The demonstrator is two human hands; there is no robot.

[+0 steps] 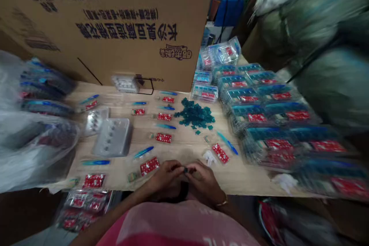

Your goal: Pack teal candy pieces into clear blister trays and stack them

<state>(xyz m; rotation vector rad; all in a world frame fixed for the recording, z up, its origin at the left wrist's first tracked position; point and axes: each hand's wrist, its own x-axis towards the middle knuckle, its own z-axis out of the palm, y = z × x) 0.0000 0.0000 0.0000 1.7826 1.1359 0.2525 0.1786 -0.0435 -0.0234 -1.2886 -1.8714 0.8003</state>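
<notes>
My left hand (166, 175) and my right hand (204, 180) meet at the table's near edge, fingertips pinched together on a small dark teal piece (185, 170). Its exact shape is too small to make out. Beyond them lies a loose pile of teal square pieces (194, 113). Left of my left hand are a red patterned packet (149, 166) and a blue pen-shaped item (143, 152). Another red packet (220, 153), a blue pen-shaped item (227, 142) and a crumpled white scrap (209, 157) lie beyond my right hand.
Filled clear plastic packs (256, 117) are stacked along the right side. Clear moulded trays (112, 138) lie at left, near a plastic bag (34, 142) and more packs. A large cardboard box (115, 57) stands along the back. More sets of red packets and pen-shaped items lie across the wooden table (184, 148).
</notes>
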